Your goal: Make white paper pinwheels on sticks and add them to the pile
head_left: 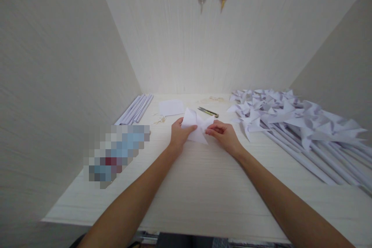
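Left hand point(179, 135) and right hand point(223, 135) both pinch a folded white paper piece point(196, 126) between their fingertips, just above the pale wood-grain table point(203, 186). Scissors point(208, 112) lie just beyond the fingers; finished paper pinwheels point(290, 118) are heaped to the right, within three pale walls.

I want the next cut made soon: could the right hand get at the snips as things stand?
Probably yes: the snips lie just beyond the right hand, nothing between, though it first must release the folded paper.
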Demonstrator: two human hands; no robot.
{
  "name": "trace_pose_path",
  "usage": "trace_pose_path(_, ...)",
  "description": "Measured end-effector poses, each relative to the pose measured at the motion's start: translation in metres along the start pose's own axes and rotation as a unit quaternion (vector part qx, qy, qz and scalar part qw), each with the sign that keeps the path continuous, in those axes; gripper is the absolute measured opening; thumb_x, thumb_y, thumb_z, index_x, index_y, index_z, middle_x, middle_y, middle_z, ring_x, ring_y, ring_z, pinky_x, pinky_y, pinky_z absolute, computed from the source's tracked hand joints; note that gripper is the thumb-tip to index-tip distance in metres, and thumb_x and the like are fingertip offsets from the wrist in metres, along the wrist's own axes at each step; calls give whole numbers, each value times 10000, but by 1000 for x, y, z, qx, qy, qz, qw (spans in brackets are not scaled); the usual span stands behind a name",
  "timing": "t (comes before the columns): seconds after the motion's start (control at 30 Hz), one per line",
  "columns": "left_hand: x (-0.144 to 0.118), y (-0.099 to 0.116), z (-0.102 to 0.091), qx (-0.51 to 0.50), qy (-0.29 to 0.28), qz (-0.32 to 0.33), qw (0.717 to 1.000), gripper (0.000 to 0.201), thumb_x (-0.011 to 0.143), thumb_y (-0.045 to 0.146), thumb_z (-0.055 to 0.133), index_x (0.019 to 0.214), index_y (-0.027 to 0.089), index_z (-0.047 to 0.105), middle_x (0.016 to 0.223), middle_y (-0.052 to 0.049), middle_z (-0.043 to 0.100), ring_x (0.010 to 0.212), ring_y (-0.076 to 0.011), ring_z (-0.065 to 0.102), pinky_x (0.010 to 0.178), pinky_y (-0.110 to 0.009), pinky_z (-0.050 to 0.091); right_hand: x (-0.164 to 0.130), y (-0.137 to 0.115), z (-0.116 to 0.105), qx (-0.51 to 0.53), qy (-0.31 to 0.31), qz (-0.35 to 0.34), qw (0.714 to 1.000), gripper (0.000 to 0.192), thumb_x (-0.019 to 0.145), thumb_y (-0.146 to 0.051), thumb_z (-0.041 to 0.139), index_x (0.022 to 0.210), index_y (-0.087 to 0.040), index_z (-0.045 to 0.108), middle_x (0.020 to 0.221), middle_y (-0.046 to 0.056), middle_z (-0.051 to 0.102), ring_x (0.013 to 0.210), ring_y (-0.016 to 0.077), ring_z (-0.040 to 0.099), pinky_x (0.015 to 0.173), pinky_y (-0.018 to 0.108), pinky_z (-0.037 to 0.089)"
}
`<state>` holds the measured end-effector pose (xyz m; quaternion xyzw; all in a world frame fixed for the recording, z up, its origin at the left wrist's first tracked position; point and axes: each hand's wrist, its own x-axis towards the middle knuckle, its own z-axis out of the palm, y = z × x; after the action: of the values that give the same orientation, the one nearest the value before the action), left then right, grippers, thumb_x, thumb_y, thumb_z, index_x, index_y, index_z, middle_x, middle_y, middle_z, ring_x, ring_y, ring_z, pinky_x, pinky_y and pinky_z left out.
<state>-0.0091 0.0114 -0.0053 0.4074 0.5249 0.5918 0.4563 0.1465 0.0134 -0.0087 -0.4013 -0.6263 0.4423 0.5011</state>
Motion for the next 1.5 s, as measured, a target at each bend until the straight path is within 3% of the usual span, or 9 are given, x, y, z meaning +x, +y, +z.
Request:
trace_pose_path(0.33,1,0,-1,-31,9,-16,999,358,446,189,720,781,131,609,655,5,620,562,-122,532,552,-247,428,-1,1,1,27,-5,-14,1000,147,567,-291,722,646,-178,671,639,-23,524,601,100,501,555,248,396)
trace_pose_path(0.5,-2,1,1,-30,-6,-12,999,364,451,185,724,790,129,604,666,1,627,567,-119,539,567,-248,438,0,1,1,31,4,-6,999,131,586,-298,689,579,-174,648,606,-22,537,572,95,491,551,243,395)
trace_pose_path(0.73,-11,4,8,-47,-31,-9,998,381,461,178,723,818,130,600,671,2,637,555,-118,548,548,-239,438,2,4,3,-6,33,32,999,241,634,-385,616,539,-165,592,494,-24,519,484,87,435,493,235,340)
trace_pose_path(0.97,-14,4,9,-47,-35,-7,998,363,475,186,721,813,132,601,651,15,628,558,-116,548,558,-239,439,1,0,4,-4,6,30,1000,310,667,-434,570,512,-167,541,480,-30,493,468,78,407,482,230,316)
trace_pose_path(1.23,-14,4,9,-40,-34,-8,999,377,474,188,724,826,131,600,674,8,633,576,-124,555,571,-248,445,0,2,6,-2,33,61,998,299,590,-447,648,570,-166,548,487,-36,503,428,72,391,420,219,271)
trace_pose_path(1.5,-13,2,9,-45,-24,-7,999,369,466,202,728,806,131,603,675,2,636,576,-128,554,574,-258,451,1,4,6,114,7,65,991,350,601,-513,643,625,-171,572,552,-23,555,520,90,506,520,229,406)
